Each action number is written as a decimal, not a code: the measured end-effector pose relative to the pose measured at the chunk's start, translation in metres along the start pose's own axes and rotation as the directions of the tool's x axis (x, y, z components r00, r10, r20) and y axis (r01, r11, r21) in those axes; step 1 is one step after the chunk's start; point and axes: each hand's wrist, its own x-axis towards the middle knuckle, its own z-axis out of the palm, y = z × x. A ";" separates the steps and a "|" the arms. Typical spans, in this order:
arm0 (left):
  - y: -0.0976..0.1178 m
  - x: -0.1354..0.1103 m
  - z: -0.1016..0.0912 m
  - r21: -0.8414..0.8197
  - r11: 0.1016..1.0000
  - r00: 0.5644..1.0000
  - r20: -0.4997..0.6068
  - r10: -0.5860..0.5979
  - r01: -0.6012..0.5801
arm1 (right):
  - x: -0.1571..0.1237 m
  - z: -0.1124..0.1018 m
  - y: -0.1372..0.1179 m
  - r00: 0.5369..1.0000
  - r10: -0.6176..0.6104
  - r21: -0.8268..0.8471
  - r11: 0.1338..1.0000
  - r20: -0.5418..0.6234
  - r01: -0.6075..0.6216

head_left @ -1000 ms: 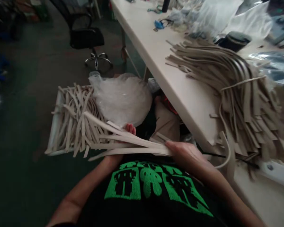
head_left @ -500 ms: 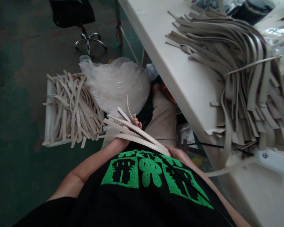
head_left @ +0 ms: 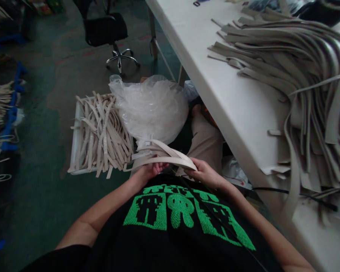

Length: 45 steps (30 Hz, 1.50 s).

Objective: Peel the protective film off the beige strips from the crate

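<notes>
A small bunch of beige flat strips [head_left: 170, 153] lies across my lap, bowed between my two hands. My right hand [head_left: 203, 172] is closed round their right ends. Under the strips, my left hand [head_left: 155, 169] has its fingers curled; the strips pass over and partly hide it, and what it grips is not clear. Beyond my left hand stands a white bin [head_left: 78, 113] heaped with similar strips [head_left: 103, 132]. Right beside the bin sits a clear plastic bag [head_left: 155, 109] with pale contents.
On the white table [head_left: 192, 49] to my right lies a large tied bundle of grey-beige strips [head_left: 308, 83]. A black office chair [head_left: 106, 30] stands ahead. Blue pallets [head_left: 10, 121] with more strips lie at the far left. A black cable [head_left: 294, 196] runs by the table edge.
The view has turned left, bringing the pallets into sight. My right hand has risen with the strips' right ends, and the strips, fanned out before, now lie closer together and bowed.
</notes>
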 end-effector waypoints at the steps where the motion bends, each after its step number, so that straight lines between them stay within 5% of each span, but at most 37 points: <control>1: -0.009 -0.007 -0.001 0.064 0.995 0.996 0.039 -0.075 0.072 | 0.004 0.001 -0.003 1.000 0.006 0.038 0.999 -0.007 -0.006; 4: -0.025 -0.024 0.002 0.225 0.961 0.958 0.200 -0.206 0.160 | 0.016 0.003 -0.007 1.000 0.006 0.124 0.992 -0.014 -0.004; 7: -0.025 -0.023 0.015 0.168 0.986 0.962 0.268 -0.046 0.001 | 0.027 0.007 -0.005 1.000 0.005 0.138 0.990 -0.011 -0.003; 15: 0.008 -0.003 0.024 -0.180 0.963 0.972 0.089 0.219 -0.200 | 0.031 0.011 0.009 0.978 0.089 -0.010 0.996 0.188 -0.088; 23: 0.044 -0.001 0.029 -0.250 0.880 0.914 -0.082 0.396 -0.404 | 0.004 0.003 0.019 0.966 0.103 -0.182 0.982 0.237 -0.060; 32: 0.048 -0.005 0.046 -0.009 0.800 0.799 0.011 0.601 -0.601 | 0.017 -0.001 0.025 0.952 0.090 -0.157 0.987 0.291 -0.046; 38: 0.033 -0.012 0.056 0.242 0.698 0.728 0.060 0.683 -0.674 | 0.061 0.016 -0.017 0.881 -0.103 0.080 0.994 0.462 0.074; 42: 0.028 -0.018 0.059 0.513 0.574 0.723 0.145 0.676 -0.639 | 0.091 0.032 -0.045 0.851 -0.130 0.153 0.986 0.509 0.060; 45: 0.035 -0.021 0.058 0.428 0.644 0.745 0.115 0.658 -0.635 | 0.098 0.035 -0.050 0.909 -0.168 0.214 0.973 0.382 0.090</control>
